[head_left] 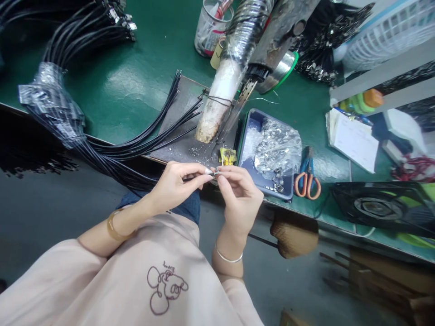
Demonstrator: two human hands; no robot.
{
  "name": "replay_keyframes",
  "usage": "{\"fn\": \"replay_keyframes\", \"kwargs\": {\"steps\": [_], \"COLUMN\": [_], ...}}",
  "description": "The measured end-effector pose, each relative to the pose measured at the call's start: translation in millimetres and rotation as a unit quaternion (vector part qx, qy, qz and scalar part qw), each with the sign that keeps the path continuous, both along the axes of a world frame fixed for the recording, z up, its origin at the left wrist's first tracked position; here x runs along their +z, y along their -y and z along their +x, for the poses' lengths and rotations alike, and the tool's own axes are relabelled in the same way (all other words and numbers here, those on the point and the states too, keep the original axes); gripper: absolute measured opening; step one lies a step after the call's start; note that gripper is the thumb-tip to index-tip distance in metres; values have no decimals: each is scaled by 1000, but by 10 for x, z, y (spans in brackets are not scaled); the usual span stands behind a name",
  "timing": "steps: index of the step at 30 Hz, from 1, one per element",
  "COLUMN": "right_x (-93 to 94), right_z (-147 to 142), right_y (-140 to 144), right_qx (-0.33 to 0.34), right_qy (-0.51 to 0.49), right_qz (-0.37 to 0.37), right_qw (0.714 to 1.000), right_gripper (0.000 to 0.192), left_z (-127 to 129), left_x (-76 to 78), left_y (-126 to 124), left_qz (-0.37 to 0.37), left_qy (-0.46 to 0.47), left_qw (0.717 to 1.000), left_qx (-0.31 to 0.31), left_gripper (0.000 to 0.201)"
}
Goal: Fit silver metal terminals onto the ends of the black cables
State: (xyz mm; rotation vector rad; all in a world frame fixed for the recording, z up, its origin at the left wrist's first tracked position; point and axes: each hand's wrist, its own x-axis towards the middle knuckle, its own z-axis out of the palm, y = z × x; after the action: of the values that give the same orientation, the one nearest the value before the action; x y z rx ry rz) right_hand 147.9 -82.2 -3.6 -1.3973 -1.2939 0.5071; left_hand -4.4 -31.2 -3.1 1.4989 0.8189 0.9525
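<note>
My left hand pinches thumb to forefinger on what looks like the end of a thin black cable, mostly hidden by the fingers. Facing it, my right hand is closed in a pinch on a small shiny metal connector piece. The fingertips of both hands nearly meet there, at the bench edge. Behind my left wrist runs a bundle of black cables, wrapped in clear plastic further left. Several of their ends rest on a dark board. Just beyond my fingertips sits a small yellow piece.
A soldering fixture with a white-wrapped tube hangs over the board. Right of it are a blue tray with a bag of metal parts, orange-handled pliers, a solder spool, a notepad and a black fan.
</note>
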Motion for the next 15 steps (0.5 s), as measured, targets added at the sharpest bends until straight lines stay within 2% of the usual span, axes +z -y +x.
{"fn": "replay_keyframes", "kwargs": {"steps": [7, 11, 15], "right_x": [17, 40, 21], "right_z": [-30, 8, -6], "right_y": [26, 60, 70], "right_qx": [6, 7, 15], "right_qy": [18, 57, 9], "right_qz": [7, 6, 23], "right_qw": [1000, 998, 1000], "right_gripper": [5, 7, 8], "left_z": [-24, -33, -12], "left_x": [-12, -30, -95], "left_y": [3, -3, 40], "left_qz": [72, 176, 296], "left_qy": [-31, -58, -94], "left_qw": [997, 983, 950], "left_qx": [2, 1, 20], "left_gripper": [19, 15, 18]}}
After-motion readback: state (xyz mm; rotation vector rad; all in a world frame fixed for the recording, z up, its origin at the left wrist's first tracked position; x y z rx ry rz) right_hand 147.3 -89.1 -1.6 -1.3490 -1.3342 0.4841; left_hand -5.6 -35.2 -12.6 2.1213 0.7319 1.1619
